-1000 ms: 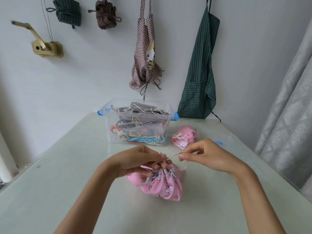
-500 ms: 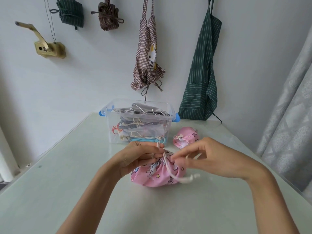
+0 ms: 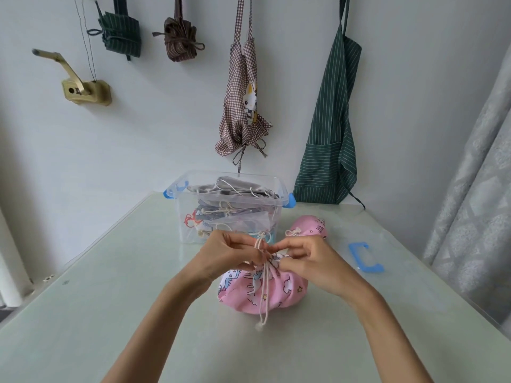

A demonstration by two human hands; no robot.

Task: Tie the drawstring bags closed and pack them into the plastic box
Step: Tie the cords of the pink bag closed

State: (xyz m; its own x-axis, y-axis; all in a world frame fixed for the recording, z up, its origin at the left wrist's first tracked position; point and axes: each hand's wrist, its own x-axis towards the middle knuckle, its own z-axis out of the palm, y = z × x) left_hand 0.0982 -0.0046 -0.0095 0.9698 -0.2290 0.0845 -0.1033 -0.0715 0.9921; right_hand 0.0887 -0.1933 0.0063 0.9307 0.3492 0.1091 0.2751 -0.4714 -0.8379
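1. Bright, soft, even daylight throughout; cool, slightly bluish cast on the wall [image 3: 166, 134].
2. Brightest toward the right, beside the pale curtain [image 3: 475, 189]; exact source not visible.
3. Faint, diffuse shadows only: soft grey patches on the table [image 3: 110, 313] beneath the forearms and under the pink bag [image 3: 265, 294].
4. Mild sheen on the glossy tabletop, no harsh glare.
5. Strong wide-angle distortion: table edges splayed outward, curtain leaning and bowed at the right border.
6. Fairly sharp at centre; slight softness on the fingers of left hand [image 3: 229, 255] and right hand [image 3: 312, 261].
7. Smeared, low-detail texture at the edges and corners.
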